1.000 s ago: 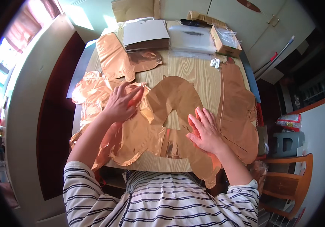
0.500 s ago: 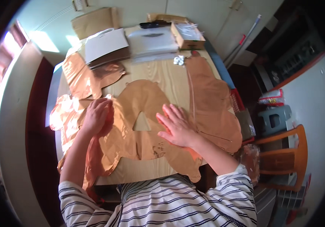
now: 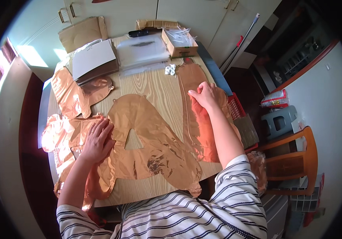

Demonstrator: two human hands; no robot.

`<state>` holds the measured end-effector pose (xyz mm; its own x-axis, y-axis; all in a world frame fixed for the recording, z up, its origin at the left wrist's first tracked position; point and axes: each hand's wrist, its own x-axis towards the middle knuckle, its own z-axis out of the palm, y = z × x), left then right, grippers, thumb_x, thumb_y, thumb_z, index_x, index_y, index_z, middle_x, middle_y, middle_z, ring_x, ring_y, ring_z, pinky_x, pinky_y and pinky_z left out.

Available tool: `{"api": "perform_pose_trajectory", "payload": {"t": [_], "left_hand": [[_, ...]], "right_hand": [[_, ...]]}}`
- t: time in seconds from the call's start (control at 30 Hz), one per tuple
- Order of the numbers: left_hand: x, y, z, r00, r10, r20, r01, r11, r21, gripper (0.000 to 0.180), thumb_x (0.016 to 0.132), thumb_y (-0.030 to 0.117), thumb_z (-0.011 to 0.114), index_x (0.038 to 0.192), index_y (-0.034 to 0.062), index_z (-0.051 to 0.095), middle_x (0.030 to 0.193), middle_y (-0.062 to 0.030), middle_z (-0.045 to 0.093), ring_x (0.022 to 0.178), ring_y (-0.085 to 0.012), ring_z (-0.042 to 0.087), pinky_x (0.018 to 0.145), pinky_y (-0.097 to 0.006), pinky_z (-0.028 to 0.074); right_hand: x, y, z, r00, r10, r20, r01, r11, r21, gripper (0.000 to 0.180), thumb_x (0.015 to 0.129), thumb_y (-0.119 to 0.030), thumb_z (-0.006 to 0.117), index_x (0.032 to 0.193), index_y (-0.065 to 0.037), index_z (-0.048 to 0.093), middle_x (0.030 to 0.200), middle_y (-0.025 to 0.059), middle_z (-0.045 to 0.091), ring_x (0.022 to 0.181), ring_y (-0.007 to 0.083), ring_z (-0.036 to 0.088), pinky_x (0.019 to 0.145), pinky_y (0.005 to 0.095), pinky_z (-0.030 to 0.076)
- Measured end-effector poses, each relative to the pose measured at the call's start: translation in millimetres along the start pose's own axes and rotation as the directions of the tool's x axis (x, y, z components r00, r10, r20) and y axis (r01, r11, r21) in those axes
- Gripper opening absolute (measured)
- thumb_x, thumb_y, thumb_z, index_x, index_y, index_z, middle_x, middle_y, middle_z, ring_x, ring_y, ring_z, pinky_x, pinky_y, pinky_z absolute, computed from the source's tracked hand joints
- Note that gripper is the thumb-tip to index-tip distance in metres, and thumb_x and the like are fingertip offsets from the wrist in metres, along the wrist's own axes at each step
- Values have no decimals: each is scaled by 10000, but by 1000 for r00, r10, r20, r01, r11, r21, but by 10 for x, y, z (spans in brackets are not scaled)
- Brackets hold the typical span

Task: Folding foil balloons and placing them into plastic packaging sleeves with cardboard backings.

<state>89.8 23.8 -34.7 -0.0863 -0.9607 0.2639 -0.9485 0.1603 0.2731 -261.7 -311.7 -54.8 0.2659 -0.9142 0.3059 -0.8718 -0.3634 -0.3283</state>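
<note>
Left hand (image 3: 97, 139), fingers together, presses the A-shaped foil balloon (image 3: 147, 139). Right hand (image 3: 206, 95) lies flat, fingers together, on a long balloon (image 3: 197, 131) at the table's (image 3: 159, 91) right edge. Boxes (image 3: 179, 42) crowd the far edge.

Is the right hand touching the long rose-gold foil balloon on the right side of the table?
Touching. The head view shows the right hand lying flat on the long foil balloon, fingers spread on its upper part with no gap visible.

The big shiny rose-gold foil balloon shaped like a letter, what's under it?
Through the triangular hole in the rose-gold foil letter balloon, the light wooden table shows. Its left edge overlaps other rose-gold foil balloons. Whatever else lies beneath is covered.
</note>
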Motion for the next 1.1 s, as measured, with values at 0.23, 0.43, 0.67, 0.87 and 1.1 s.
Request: {"api": "perform_pose_trajectory", "payload": {"t": [0.23, 0.43, 0.67, 0.87, 1.1], "left_hand": [[184, 47, -99, 999, 48, -16, -48, 999, -15, 507, 862, 246, 687, 1308, 39, 566, 1400, -219, 505, 1333, -420, 447, 1125, -530, 334], [881, 398, -39, 980, 179, -91, -190, 971, -142, 439, 844, 161, 692, 1250, 24, 598, 1353, -225, 537, 1288, -430, 482, 1085, -514, 390], [1970, 849, 711, 941, 321, -104, -336, 917, -217, 377, 886, 186, 658, 1232, 39, 627, 1306, -187, 594, 1295, -374, 502, 1101, -506, 392], [2655, 1281, 1216, 965, 237, 111, -236, 972, -17, 489, 926, 333, 602, 1345, 89, 536, 1416, -118, 526, 1379, -292, 437, 1191, -511, 269], [2663, 1209, 1261, 944, 159, 291, -172, 985, 19, 734, 947, 559, 485, 1481, 60, 413, 1547, -120, 381, 1471, -260, 311, 1244, -476, 125]], "right_hand": [[129, 191, 246, 990, 88, 114, -108, 977, 185, 388, 779, -363, 825, 860, -36, 632, 896, 150, 641, 957, 308, 595, 836, 399, 499], [67, 189, 314, 998, 64, -18, -59, 979, 193, 273, 819, -264, 798, 783, -35, 653, 832, 151, 636, 904, 319, 612, 830, 402, 497], [84, 81, 254, 993, 119, 12, -119, 966, 229, 223, 860, -236, 751, 797, -41, 664, 879, 156, 652, 890, 327, 641, 802, 425, 504], [8, 76, 95, 997, -23, -78, 38, 979, 198, 196, 879, -290, 700, 885, -95, 681, 980, 144, 671, 934, 361, 657, 795, 486, 519], [-106, 812, -521, 974, 223, -34, -52, 368, 928, 202, 998, -228, 602, 1010, -31, 641, 898, 42, 648, 859, 133, 606, 807, 290, 491]]}}
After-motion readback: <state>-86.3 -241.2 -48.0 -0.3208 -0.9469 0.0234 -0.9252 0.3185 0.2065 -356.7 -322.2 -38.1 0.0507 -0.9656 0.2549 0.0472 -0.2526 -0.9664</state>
